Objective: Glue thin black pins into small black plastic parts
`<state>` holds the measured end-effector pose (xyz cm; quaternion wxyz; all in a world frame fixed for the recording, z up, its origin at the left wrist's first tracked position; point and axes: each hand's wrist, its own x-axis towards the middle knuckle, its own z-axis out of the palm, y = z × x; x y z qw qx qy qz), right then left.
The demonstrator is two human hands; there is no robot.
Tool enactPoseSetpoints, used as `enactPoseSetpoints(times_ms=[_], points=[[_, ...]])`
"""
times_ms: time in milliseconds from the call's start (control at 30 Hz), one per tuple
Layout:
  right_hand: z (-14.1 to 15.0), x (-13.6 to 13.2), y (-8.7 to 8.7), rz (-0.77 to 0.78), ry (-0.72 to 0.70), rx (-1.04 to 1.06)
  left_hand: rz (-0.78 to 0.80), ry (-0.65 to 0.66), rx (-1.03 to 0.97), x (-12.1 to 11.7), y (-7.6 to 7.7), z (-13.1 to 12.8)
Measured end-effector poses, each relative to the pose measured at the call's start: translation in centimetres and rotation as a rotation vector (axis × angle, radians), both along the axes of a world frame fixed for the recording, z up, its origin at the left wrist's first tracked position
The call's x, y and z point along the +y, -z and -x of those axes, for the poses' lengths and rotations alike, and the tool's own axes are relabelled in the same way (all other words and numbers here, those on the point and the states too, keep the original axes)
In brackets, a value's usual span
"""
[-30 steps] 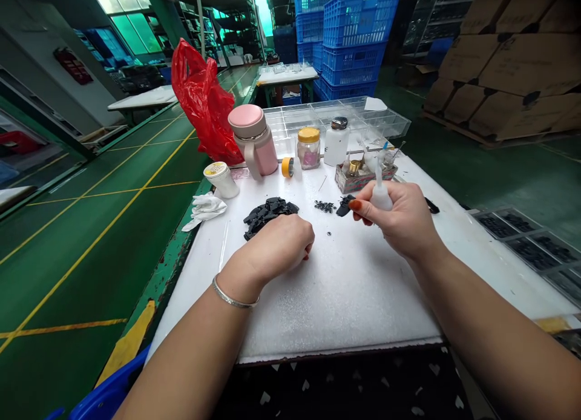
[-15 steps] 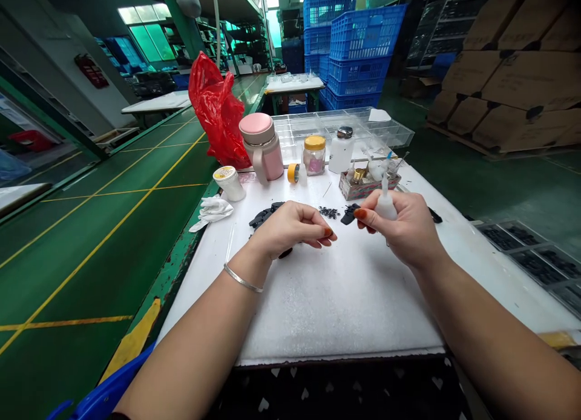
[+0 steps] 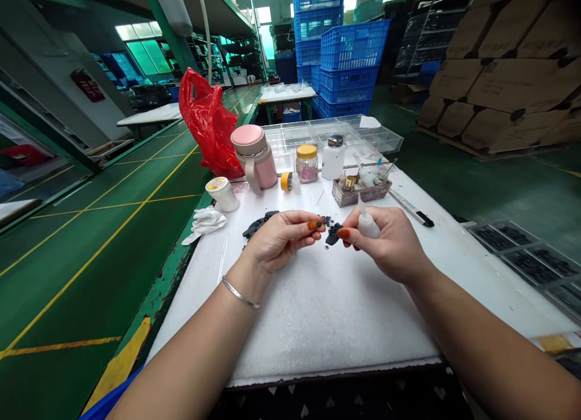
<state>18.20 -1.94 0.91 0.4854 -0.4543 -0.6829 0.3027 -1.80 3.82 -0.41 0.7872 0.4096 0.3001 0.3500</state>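
Thumb and fingertips of my left hand (image 3: 290, 235) are pinched together on a tiny black piece (image 3: 319, 224), too small to make out fully. My right hand (image 3: 385, 241) grips a black moulded part (image 3: 333, 233) between thumb and finger. The same hand also holds a white squeeze bottle (image 3: 367, 225) with a thin nozzle, tilted up and to the left. A narrow gap separates the two hands. Behind them lie several small black rings (image 3: 327, 220), partly hidden. Left of my left hand is a pile of black parts (image 3: 261, 223), partly covered by it.
On the white tabletop (image 3: 336, 329) stand a pink mug (image 3: 261, 166), a lidded jar (image 3: 307, 166), a white pump bottle (image 3: 333, 160) and a small box of bottles (image 3: 363, 194). A utility knife (image 3: 413, 208) lies right; white gloves (image 3: 204, 222) lie left.
My right hand has moved left with the black part and bottle, closer to my left hand. The bottle now leans more to the left. My left hand has turned, showing the tiny piece at its fingertips.
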Motion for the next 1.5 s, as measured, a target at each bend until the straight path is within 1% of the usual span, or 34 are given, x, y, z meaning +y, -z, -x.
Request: enactPoseSetpoints(times_ms=[233, 333, 767, 1100, 1500], points=[[0.2, -0.2, -0.1, -0.017, 0.015, -0.063, -0.04, 0.002, 0.003, -0.2, 0.2, -0.3], [0.2, -0.1, 0.0, 0.0, 0.02, -0.073, -0.052, -0.006, 0.019, -0.2, 0.4, -0.4], [0.4, 0.0, 0.1, 0.043, 0.042, -0.073, -0.047, -0.053, 0.018, -0.2, 0.8, -0.9], [0.4, 0.1, 0.1, 0.049, 0.054, -0.095, -0.051, -0.074, 0.019, -0.4, 0.7, -1.0], [0.5, 0.3, 0.3, 0.12, 0.037, -0.003, -0.135, -0.125, 0.047, -0.6, 0.6, -1.3]])
